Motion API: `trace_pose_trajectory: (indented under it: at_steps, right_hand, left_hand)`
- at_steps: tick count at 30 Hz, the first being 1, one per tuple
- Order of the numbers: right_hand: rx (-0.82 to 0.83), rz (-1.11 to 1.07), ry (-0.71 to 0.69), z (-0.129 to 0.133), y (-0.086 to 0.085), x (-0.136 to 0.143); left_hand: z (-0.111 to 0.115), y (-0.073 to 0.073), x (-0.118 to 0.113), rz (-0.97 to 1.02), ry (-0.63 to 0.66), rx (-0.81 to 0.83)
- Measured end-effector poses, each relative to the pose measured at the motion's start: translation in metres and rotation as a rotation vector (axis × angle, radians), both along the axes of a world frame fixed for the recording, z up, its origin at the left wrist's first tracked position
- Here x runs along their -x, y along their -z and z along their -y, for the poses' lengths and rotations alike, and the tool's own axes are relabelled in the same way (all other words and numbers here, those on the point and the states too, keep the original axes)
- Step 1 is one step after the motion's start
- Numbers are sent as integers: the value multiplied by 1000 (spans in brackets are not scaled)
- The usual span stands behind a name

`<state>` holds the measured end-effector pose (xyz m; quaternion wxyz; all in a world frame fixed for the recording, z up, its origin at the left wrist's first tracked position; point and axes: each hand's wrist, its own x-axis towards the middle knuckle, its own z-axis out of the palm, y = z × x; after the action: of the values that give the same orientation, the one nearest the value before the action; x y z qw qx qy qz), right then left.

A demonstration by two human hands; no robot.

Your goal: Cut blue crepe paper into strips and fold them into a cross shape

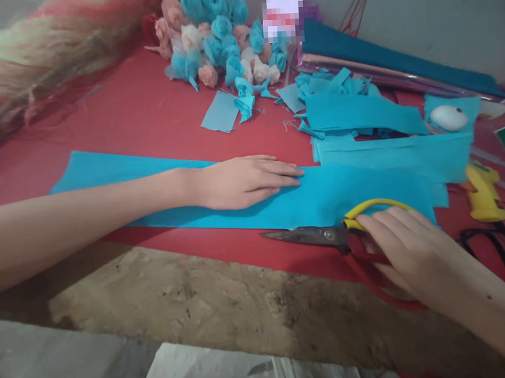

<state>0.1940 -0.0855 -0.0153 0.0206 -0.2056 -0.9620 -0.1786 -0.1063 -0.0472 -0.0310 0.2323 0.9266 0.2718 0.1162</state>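
A long strip of bright blue crepe paper (321,199) lies across the red table. My left hand (252,182) rests flat on its middle, palm down, fingers stretched to the right. At the strip's near right edge, my right hand (412,254) holds scissors (318,234) with one yellow and one red handle. Their dark blades point left along the paper's near edge and look closed or nearly so. Part of the handles is hidden behind my right fingers.
Blue, pink and white paper flowers (223,44) are heaped at the back. Blue paper pieces (358,113) lie behind the strip. A yellow glue gun (485,191) with a black cord is at right, near a white oval object (448,118). Rolled paper (389,57) lies along the wall.
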Motion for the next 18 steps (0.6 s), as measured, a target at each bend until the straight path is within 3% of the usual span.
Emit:
trace_pose_trajectory:
  at_steps: [5,11,18]
  right_hand:
    - [-10,-13,-56,6,-1,-4]
    - [-8,63,101,17,-2,1]
    - [-26,87,142,19,-6,8]
  left_hand:
    - [0,0,-1,22,-5,9]
    - [1,-1,0,10,-3,19]
    - [0,0,-1,7,0,7]
